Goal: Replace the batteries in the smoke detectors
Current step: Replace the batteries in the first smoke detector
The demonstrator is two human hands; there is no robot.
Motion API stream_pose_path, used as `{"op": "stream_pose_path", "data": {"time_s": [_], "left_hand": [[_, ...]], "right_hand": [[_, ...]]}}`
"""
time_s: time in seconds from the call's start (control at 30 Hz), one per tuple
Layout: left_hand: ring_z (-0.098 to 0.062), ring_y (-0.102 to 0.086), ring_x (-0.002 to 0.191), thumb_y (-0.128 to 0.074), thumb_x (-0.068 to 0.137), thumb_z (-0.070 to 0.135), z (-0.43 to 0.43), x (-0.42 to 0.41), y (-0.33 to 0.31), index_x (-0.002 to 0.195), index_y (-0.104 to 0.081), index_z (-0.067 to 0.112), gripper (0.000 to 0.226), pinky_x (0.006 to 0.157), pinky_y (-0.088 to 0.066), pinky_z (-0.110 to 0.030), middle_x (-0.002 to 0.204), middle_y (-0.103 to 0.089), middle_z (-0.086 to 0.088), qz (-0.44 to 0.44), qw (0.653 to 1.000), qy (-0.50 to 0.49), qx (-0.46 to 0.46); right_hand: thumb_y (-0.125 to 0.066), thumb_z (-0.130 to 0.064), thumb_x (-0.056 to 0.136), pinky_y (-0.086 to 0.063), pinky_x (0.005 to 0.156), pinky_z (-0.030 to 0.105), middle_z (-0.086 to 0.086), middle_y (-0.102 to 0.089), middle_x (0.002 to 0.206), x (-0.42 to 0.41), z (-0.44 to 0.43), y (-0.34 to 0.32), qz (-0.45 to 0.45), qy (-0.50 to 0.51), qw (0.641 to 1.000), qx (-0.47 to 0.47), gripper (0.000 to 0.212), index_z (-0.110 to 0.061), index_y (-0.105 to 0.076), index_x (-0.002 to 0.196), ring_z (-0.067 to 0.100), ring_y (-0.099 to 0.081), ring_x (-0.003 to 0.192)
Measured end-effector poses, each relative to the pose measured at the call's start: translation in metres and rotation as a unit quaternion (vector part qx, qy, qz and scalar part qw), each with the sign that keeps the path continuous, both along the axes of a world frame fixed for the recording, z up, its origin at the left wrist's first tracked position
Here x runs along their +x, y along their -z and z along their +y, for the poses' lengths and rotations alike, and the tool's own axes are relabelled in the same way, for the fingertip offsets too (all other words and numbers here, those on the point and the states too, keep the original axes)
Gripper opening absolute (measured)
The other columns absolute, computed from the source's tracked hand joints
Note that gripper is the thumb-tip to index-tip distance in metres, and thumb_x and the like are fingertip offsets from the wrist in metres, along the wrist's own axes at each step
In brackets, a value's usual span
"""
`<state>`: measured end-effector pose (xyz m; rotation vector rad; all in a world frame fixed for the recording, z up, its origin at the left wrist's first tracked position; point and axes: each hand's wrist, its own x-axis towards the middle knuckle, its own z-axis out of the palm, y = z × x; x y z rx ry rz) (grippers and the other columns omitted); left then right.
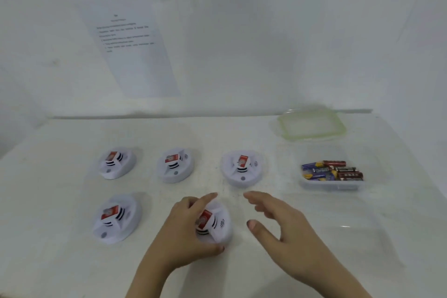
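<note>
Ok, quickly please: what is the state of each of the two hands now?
Left hand: grips the front smoke detector.
Right hand: open, holds nothing.

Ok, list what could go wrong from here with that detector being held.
1. The left hand grips the near detector from one side only. With the right hand open and apart from it, prying at its red battery might tip or slide the detector.
2. The tub holds loose batteries of mixed colours, so a wrong type might get picked.
</note>
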<state>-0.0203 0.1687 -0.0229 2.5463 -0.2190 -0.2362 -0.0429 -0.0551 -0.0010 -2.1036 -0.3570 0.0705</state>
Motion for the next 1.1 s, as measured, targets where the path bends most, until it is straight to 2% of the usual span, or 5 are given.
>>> {"op": "stream_pose_path", "data": {"time_s": [0.17, 0.33, 0.53, 0.87, 1.1], "left_hand": [[0.002, -0.056, 0.112, -0.066, 0.055, 0.052, 0.020, 0.006, -0.014, 0.128, -0.040, 0.058, 0.078, 0.080, -0.050, -0.016, 0.129, -0.052, 0.021, 0.064, 0.950, -0.034, -0.303], [-0.008, -0.060, 0.113, -0.073, 0.065, 0.055, 0.034, 0.012, -0.022, 0.130, -0.045, 0.044, 0.071, 0.084, -0.053, -0.026, 0.127, -0.059, 0.010, 0.074, 0.908, 0.026, -0.413], [-0.018, -0.054, 0.125, -0.078, 0.064, 0.061, 0.049, 0.022, -0.020, 0.139, -0.039, 0.032, 0.089, 0.092, -0.051, -0.033, 0.136, -0.056, 0.009, 0.092, 0.897, 0.054, -0.428], [0.001, -0.050, 0.124, -0.090, 0.052, 0.032, 0.063, 0.043, -0.022, 0.134, -0.046, 0.040, 0.093, 0.095, -0.044, -0.014, 0.131, -0.056, 0.025, 0.024, 0.947, 0.134, -0.291], [-0.007, -0.056, 0.119, -0.092, 0.055, 0.008, 0.062, 0.042, -0.020, 0.129, -0.053, 0.033, 0.087, 0.092, -0.043, -0.012, 0.124, -0.064, 0.013, -0.007, 0.937, 0.137, -0.320]], "right_hand": [[-0.067, -0.061, 0.069, -0.030, 0.101, 0.009, -0.039, -0.030, 0.138, 0.002, 0.030, 0.016, 0.090, -0.054, 0.992, 0.066, 0.085, -0.069, -0.009, 0.131, -0.020, -0.030, 0.125], [-0.079, -0.057, 0.059, -0.027, 0.107, 0.018, -0.034, -0.030, 0.142, 0.010, 0.060, 0.018, 0.098, -0.063, 0.981, 0.155, 0.104, -0.070, -0.004, 0.131, -0.014, -0.025, 0.132], [-0.084, -0.024, 0.064, -0.043, 0.101, 0.028, -0.011, -0.052, 0.136, 0.019, 0.074, 0.016, 0.040, -0.014, 0.970, 0.240, 0.099, -0.053, -0.025, 0.138, 0.012, -0.049, 0.126], [-0.086, -0.032, 0.055, -0.043, 0.099, 0.017, -0.033, -0.047, 0.131, 0.031, 0.070, 0.010, 0.027, 0.007, 0.990, 0.136, 0.089, -0.063, -0.039, 0.124, -0.004, -0.045, 0.122], [-0.076, -0.048, 0.067, -0.038, 0.105, 0.023, -0.028, -0.040, 0.141, 0.037, 0.061, 0.013, 0.034, -0.036, 0.992, 0.116, 0.072, -0.053, -0.043, 0.130, -0.004, -0.035, 0.132]]}}
